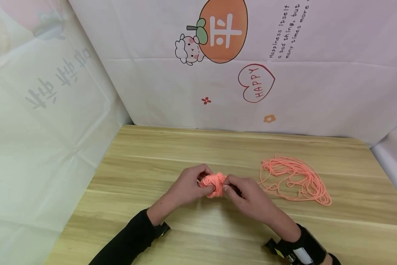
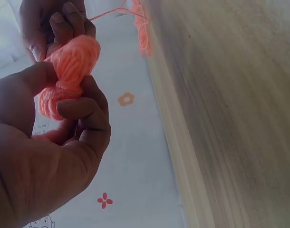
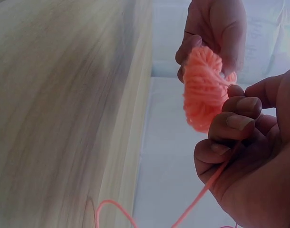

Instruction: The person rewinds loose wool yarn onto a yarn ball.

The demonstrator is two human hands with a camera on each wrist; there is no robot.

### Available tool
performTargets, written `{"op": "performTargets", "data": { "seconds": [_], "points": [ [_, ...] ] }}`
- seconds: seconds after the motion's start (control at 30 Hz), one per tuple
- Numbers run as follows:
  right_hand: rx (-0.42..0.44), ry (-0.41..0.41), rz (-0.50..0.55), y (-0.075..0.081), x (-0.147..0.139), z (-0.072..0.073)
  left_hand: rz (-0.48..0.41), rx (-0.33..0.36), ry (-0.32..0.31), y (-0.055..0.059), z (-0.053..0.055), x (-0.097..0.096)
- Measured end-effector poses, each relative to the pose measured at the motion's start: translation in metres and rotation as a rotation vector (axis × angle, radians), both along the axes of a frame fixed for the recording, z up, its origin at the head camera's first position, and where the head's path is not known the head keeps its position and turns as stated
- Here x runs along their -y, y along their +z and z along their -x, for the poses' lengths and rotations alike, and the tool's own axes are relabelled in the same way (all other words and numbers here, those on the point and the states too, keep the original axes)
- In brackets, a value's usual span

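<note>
A small wound ball of coral-orange yarn (image 1: 215, 184) is held above the table by my left hand (image 1: 188, 184), thumb on the near side and fingers round it. In the left wrist view the yarn ball (image 2: 71, 71) shows strands bunched and drawn in at its middle. My right hand (image 1: 248, 195) is close against the ball's right side, its fingers curled and pinching the yarn strand (image 3: 202, 192). That strand passes through the right hand's fingers and trails down in the right wrist view.
A loose, tangled heap of the same yarn (image 1: 294, 178) lies on the wooden table (image 1: 185, 147) to the right of my hands. Behind stands a white printed cloth (image 1: 165, 92), and another white sheet (image 1: 52, 147) hangs at the left. Black bands with devices sit on both wrists.
</note>
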State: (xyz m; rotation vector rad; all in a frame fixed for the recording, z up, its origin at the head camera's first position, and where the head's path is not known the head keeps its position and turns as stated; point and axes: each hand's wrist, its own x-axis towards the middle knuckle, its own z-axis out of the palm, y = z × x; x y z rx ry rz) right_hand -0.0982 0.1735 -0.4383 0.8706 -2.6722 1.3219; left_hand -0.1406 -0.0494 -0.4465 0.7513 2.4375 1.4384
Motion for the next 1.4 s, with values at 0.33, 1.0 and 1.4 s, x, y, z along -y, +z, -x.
{"op": "performTargets", "data": {
  "seconds": [0.33,1.0,1.4],
  "points": [
    [0.010,-0.014,-0.007,0.002,-0.003,0.002,0.065,-0.012,-0.182,0.000,-0.002,0.000],
    [0.016,-0.022,0.033,-0.002,-0.008,0.005,-0.074,-0.015,-0.410,-0.001,-0.004,-0.001],
    [0.013,-0.087,0.033,-0.004,-0.009,0.007,-0.236,0.056,-0.322,0.007,-0.004,-0.001]
  ]
}}
